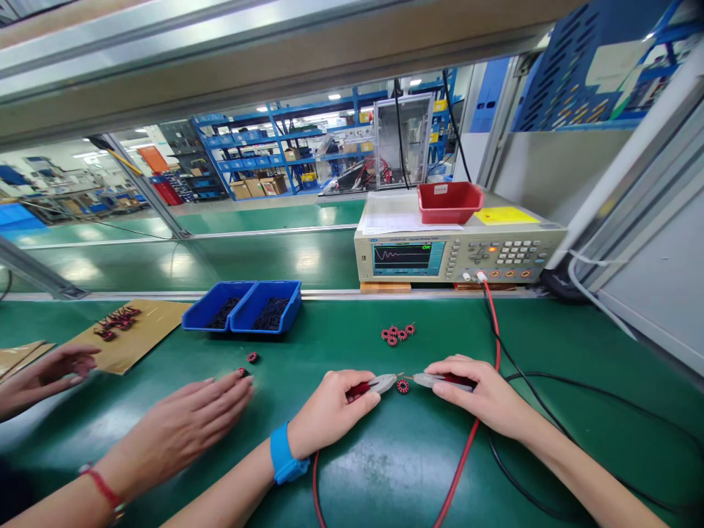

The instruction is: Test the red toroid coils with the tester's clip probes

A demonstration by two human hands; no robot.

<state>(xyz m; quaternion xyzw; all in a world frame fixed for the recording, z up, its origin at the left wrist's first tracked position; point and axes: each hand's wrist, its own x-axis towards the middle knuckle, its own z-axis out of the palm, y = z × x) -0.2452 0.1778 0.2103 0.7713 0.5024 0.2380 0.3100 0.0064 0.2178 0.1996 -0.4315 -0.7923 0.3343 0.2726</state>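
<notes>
My left hand [330,414], with a blue band at the wrist, is closed round a plier-shaped test clip [383,383] with red grips and grey jaws. My right hand [477,390] grips a second such test clip [426,379], its jaws facing the first. Between the two tips is a small red-and-black wound ring coil [403,386]; its thin wire leads stretch toward both jaws. Whether each jaw bites a lead is too small to tell. Just behind lies a cluster of several similar coils [392,334].
A tester [407,259] with a lit screen stands behind, a red bin [449,203] on top. Red cable [459,469] and black cable [542,396] cross the right side. At left, a co-worker's hands [190,418] are near loose coils [252,358], blue bins [266,330] and cardboard [143,345].
</notes>
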